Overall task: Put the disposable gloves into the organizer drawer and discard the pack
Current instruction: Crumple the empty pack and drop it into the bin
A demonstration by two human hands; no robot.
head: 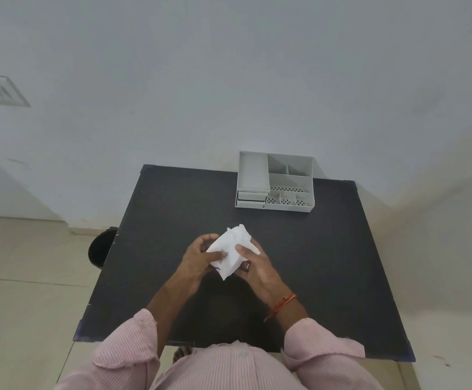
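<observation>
A white pack of disposable gloves (230, 250) with blue print is held just above the middle of the black table (327, 263). My left hand (201, 256) grips its left side and my right hand (257, 263) grips its right side. Crumpled white material sticks out of the pack's far end. The grey organizer (275, 182) stands at the table's far edge, with open compartments on top and small drawers (251, 199) at its front left, one drawn slightly out.
A black bin (101, 247) stands on the tiled floor just left of the table. A white wall rises close behind the organizer. Pink striped sleeves cover both forearms near the table's front edge.
</observation>
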